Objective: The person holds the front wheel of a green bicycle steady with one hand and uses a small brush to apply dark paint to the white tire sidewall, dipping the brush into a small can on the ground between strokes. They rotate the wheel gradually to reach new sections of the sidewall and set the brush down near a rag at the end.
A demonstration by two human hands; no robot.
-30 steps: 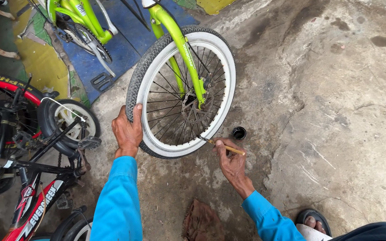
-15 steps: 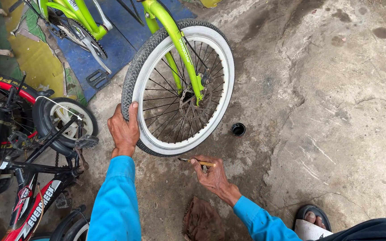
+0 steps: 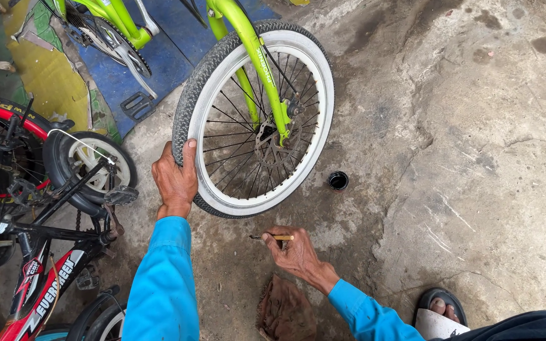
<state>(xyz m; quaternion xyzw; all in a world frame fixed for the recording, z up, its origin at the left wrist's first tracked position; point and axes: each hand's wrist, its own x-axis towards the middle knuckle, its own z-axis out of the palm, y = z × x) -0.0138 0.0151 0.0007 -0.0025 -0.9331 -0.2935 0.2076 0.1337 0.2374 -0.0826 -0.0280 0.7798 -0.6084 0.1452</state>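
1. One bicycle wheel [image 3: 254, 120], with a white rim and a dark knobby tyre, stands upright on the concrete floor [image 3: 462, 158] in the lime-green fork [image 3: 257, 63] of a bicycle.
2. The left hand [image 3: 175, 180] grips the wheel at its lower left edge: the thumb and fingers [image 3: 189, 155] are wrapped over the tyre tread, clamped on it.
3. One small brush [image 3: 273, 238], with a thin yellow handle and a dark tip pointing left, lies level just below the wheel, apart from the tyre.
4. The right hand [image 3: 295, 256] holds this brush near the floor, its fingers pinched together on the handle, which sticks out to the left past the fingertips.
5. One small round black pot [image 3: 338, 180] sits on the floor just right of the wheel, apart from both hands.
6. One brown rag [image 3: 285, 309] lies on the floor below the right hand.
7. Both arms wear bright blue sleeves [image 3: 162, 284].
8. One sandalled foot [image 3: 440, 309] shows at the bottom right.
9. At the left stand one red and black bicycle [image 3: 33, 278] and one small black wheel [image 3: 90, 167] with a white rim.
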